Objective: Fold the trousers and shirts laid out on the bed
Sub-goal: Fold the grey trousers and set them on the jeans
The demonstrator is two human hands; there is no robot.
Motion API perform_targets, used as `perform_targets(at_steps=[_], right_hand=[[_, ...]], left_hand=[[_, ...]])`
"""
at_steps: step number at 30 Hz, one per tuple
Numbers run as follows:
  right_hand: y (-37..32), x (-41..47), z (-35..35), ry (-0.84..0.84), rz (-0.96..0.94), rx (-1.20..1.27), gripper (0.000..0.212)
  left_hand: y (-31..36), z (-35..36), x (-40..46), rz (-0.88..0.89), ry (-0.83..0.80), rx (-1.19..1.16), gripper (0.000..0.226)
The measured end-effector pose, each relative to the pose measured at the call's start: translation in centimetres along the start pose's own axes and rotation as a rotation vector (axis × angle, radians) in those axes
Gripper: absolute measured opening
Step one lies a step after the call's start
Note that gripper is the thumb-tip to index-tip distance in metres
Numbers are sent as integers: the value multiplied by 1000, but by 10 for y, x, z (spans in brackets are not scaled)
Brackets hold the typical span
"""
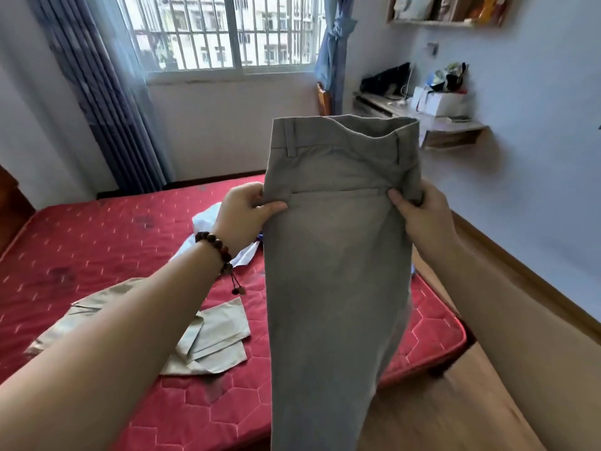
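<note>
Grey trousers hang upright in the air in front of me, waistband at the top, legs dropping out of the bottom of the view. My left hand pinches their left edge just below the waistband. On the right edge, at the same height, my right hand pinches the cloth. Beige trousers lie spread on the red mattress under my left forearm. A white and pale blue shirt lies crumpled behind my left hand, partly hidden.
The mattress corner points toward the wooden floor on the right. A wall desk with boxes and bags stands at the back right. A barred window and curtains fill the far wall.
</note>
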State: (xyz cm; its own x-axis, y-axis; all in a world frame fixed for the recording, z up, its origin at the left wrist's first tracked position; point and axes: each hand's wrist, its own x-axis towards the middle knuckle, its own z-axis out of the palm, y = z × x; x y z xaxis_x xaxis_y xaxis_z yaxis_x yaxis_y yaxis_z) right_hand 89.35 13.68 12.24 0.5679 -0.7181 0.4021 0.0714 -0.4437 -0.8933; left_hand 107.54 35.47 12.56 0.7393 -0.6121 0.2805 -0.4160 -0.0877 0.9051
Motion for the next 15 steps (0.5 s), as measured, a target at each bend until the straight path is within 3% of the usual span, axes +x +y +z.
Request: perform_targets(at_steps=[2, 7, 15], right_hand=[[35, 32, 0, -66, 51, 38, 6], [118, 102, 12, -206, 188, 61, 19], [218, 177, 71, -191, 353, 37, 18]], left_hand=[[-26, 26, 31, -72, 26, 2, 16], [-95, 77, 98, -181, 26, 57, 22], [-200, 109, 203, -285, 28, 139, 15]])
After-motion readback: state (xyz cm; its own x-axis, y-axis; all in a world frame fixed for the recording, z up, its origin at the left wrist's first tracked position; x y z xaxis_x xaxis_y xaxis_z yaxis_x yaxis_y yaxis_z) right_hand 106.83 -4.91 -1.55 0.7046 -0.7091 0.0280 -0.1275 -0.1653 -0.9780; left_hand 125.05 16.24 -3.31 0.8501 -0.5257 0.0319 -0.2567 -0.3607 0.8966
